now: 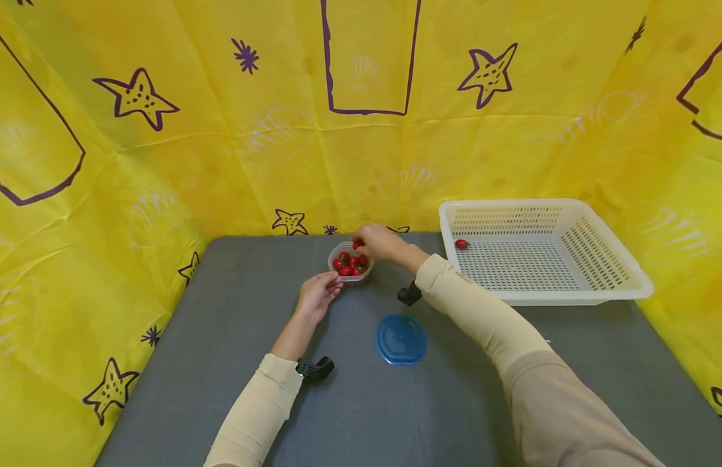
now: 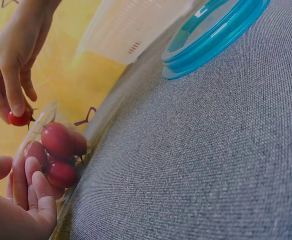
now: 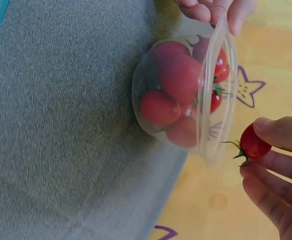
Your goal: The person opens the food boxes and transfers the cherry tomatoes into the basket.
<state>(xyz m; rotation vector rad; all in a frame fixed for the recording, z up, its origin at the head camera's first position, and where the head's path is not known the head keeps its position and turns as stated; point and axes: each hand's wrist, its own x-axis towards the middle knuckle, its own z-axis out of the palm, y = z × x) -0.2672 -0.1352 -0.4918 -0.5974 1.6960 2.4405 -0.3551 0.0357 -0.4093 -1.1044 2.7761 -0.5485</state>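
Observation:
Between thumb and fingertips, my right hand (image 1: 379,242) pinches a red cherry tomato (image 3: 255,141) with a green stem. It is just above the far rim of a small clear plastic container (image 3: 202,135). Several cherry tomatoes (image 3: 180,79) lie inside the container. My left hand (image 1: 317,296) holds the container's near left rim, its fingers (image 2: 45,192) against the outer wall. A round blue lid (image 1: 401,339) lies on the table nearer to me. One more cherry tomato (image 1: 461,244) sits in the white basket (image 1: 606,297) at the right.
The grey table (image 1: 232,389) meets a yellow cloth (image 1: 220,162) with purple starfish drawings behind it and at both sides. Beyond my right forearm, the basket's slotted walls stand up from the table's far right part. The container is near the table's back edge.

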